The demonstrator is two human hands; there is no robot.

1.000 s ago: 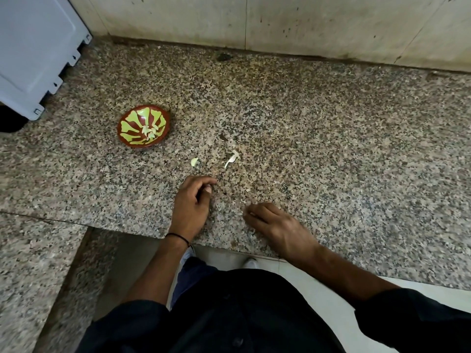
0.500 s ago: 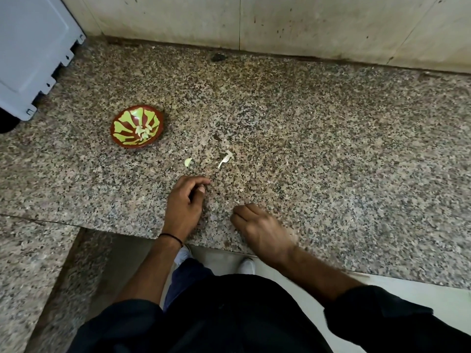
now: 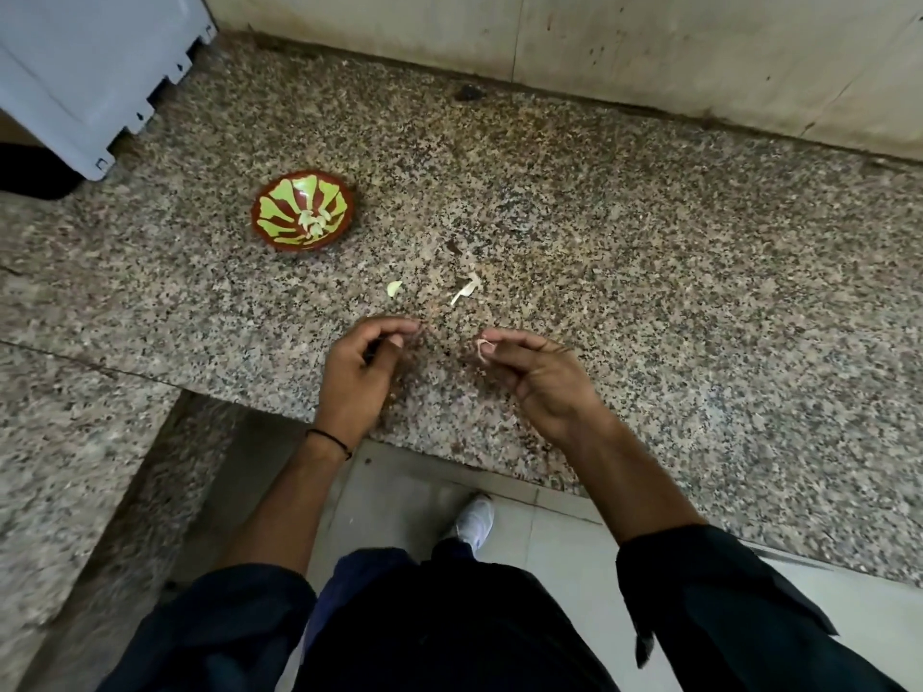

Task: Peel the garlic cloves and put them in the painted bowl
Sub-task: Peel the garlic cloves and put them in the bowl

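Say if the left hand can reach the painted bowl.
Probably yes: only bare speckled granite counter lies between the left hand and the brown, green-painted clay bowl. The right hand pinches a pale garlic clove.

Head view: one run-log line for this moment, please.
right hand: pinches garlic piece | left hand: fingers curled, contents unclear | painted bowl: holds peeled cloves | counter: loose clove, peel scrap

1. Looks like a home-type kitchen.
2. Speckled granite counter (image 3: 649, 292) across mid-frame, stained tiled wall (image 3: 649, 42) along top edge.
3. Small painted bowl (image 3: 272, 232) holding peeled garlic cloves (image 3: 312, 223), centre left; peel scraps (image 3: 467, 289) lower right of it.
4. Pale floor tiles (image 3: 574, 556) at bottom; grey plastic panel (image 3: 90, 67) upper left.
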